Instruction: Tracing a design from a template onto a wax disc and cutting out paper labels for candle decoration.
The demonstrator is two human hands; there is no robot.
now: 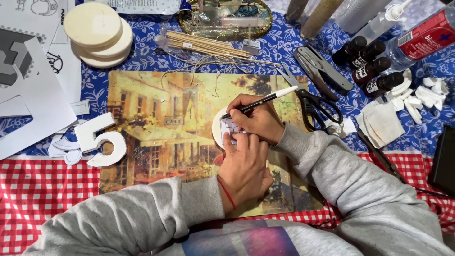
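So the right hand [258, 121] was closed around a black pencil with a white end [258, 103], tip down on a small paper cutout [231, 128]. The left hand [244, 166] pressed that cutout flat with its fingers, palm down, not gripping anything. The paper sat on a pale round wooden disc [218, 127], which lay on a glossy placemat printed with a yellowish street scene [156, 128].

Packaging-wise: four small dark bottles with white labels [367, 64] lay tipped over at upper right, just beside a clear bottle with a red label [419, 40]. A clear plastic sleeve of thin wooden sticks [204, 43] sat above the placemat, next to an oval gold-rimmed tray [265, 26].

Textures were a mix: a stack of smooth cream discs [97, 33] upper left, a chunky white numeral five [102, 140] by some printed paper sheets [28, 80], black-handled scissors [315, 106], and a crumpled white cloth [381, 123]. Underneath, a blue floral cloth [147, 59] met a red checked cloth [42, 189].
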